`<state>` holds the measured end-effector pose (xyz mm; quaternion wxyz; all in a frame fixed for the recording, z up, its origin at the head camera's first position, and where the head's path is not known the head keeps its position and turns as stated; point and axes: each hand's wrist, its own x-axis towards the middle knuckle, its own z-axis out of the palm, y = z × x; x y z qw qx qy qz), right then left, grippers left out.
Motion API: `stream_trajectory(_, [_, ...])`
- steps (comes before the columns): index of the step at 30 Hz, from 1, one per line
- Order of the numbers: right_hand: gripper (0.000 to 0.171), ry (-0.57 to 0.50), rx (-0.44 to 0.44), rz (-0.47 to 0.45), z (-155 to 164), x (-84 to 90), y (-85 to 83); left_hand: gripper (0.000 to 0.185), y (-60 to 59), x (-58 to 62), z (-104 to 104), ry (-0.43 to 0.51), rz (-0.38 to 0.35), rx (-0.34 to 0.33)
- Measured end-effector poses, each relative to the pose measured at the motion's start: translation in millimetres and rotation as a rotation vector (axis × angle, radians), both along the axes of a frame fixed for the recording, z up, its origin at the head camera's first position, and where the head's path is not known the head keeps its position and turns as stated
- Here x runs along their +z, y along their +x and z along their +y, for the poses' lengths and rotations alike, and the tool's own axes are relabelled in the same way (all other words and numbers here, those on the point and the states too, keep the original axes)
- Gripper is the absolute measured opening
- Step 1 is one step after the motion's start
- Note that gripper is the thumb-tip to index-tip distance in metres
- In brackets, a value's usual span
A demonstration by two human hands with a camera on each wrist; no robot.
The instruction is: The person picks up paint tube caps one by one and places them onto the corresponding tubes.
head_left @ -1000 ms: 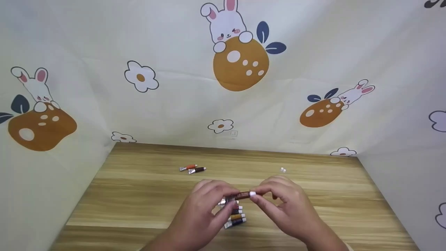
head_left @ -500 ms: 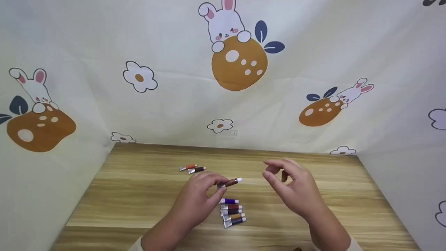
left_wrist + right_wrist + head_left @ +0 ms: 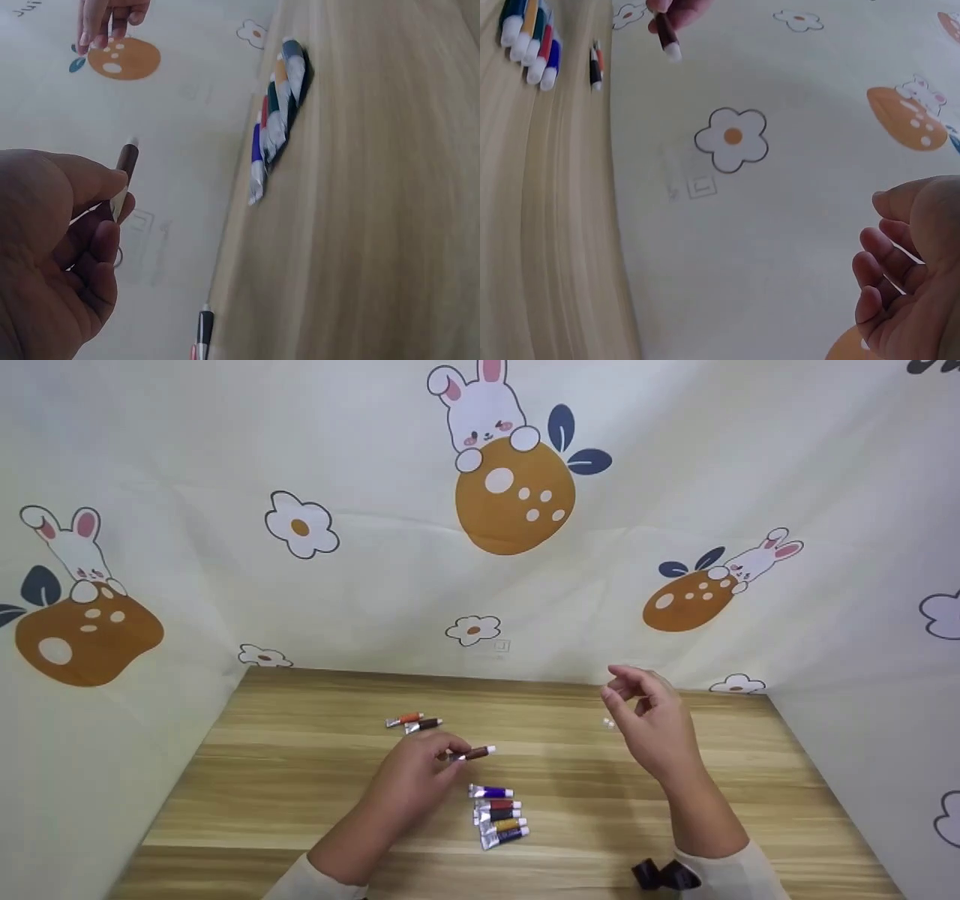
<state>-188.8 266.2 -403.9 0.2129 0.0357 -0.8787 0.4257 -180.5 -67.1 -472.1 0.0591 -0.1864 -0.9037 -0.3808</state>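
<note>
Left hand [image 3: 411, 781] fingers pinch brown paint tube [image 3: 474, 753] above the tube row [image 3: 499, 814]; right hand [image 3: 651, 723] raised right of it, loosely curled, empty.

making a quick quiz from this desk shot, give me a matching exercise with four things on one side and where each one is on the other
Things:
1. brown paint tube with white cap
2. orange and dark brown pair of tubes
3. row of five small paint tubes
4. tiny white caps

Places:
A. lying side by side on the wooden table, near the person
B. pinched in the left hand
C. on the table by the raised right hand
D. far side of the table, left of centre

Pairs: 1-B, 2-D, 3-A, 4-C
</note>
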Motion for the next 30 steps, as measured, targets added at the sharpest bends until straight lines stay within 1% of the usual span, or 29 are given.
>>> stream_trajectory(3, [0.032,0.005,-0.019,-0.056,12.5,-12.8,-14.3,0.012,-3.9,-7.1,-2.3,-0.028,-0.009,0.006])
stream_trajectory(7, [0.039,0.001,-0.014,-0.164,28.9,-32.2,-30.4,0.013,-7.1,-12.9,-5.2,-0.053,-0.068,0.005])
stream_trajectory(11, [0.046,-0.047,0.011,-0.273,42.9,-50.8,-42.5,0.013,-9.4,-16.2,-7.0,-0.085,-0.125,-0.001])
stream_trajectory(14, [0.047,-0.066,0.016,-0.324,50.7,-62.1,-49.0,0.013,-10.0,-18.6,-7.6,-0.1,-0.149,-0.001])
stream_trajectory(17, [0.048,-0.051,0.017,-0.36,56.0,-71.2,-52.6,0.011,-10.0,-20.9,-8.0,-0.106,-0.162,-0.001])
stream_trajectory(19, [0.048,-0.03,0.017,-0.39,58.3,-76.3,-53.6,0.01,-10.0,-22.3,-8.3,-0.108,-0.158,-0.006])
stream_trajectory(23, [0.049,0.037,0.025,-0.445,62.0,-85.7,-55.2,0.009,-9.6,-24.5,-8.6,-0.113,-0.152,-0.019])
stream_trajectory(26, [0.05,0.075,0.048,-0.473,63.6,-92.6,-56.0,0.009,-8.8,-26.7,-7.7,-0.109,-0.161,-0.037])
stream_trajectory(30, [0.051,0.087,0.088,-0.497,64.5,-99.6,-56.6,0.01,-8.1,-30.8,-5.2,-0.092,-0.167,-0.073])
